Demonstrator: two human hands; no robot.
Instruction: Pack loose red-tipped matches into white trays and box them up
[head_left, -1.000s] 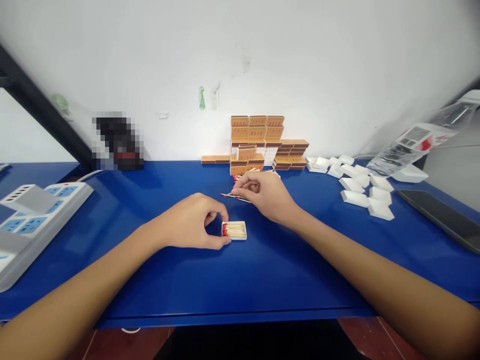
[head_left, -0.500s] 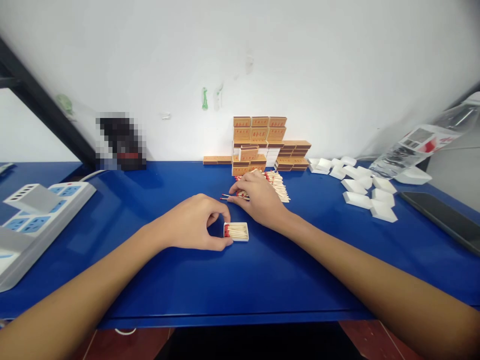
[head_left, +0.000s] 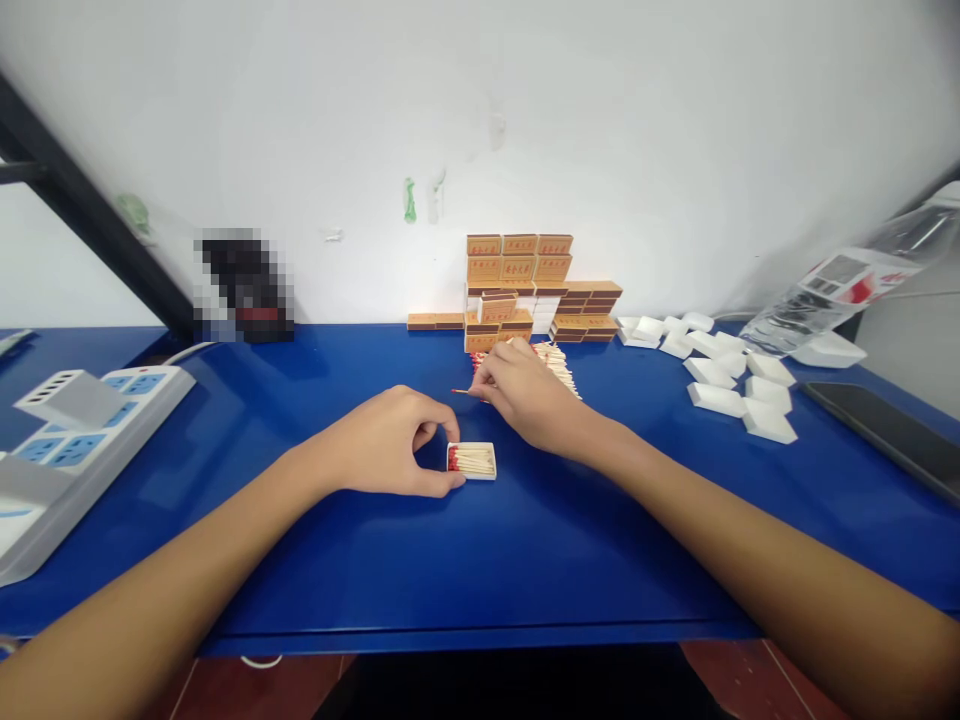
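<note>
On the glossy blue table (head_left: pixel 300 560) before a white wall (head_left: pixel 675 120), our left hand (head_left: pixel 390 440) pinches the left end of a white card matchbox tray (head_left: pixel 474 477) (its sticks (head_left: pixel 474 460) lie crosswise, red heads leftward). Just beyond the tray, our right hand (head_left: pixel 529 400) is closed on thin wooden matches (head_left: pixel 461 391) beside the loose pile (head_left: pixel 559 362).

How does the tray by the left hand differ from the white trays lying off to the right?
The tray by the left hand holds red-tipped matches; the trays on the right show none. It lies alone, its left end touched by that hand; those lie in a loose cluster, untouched. Both are small, white and rectangular, on the blue table.
</note>
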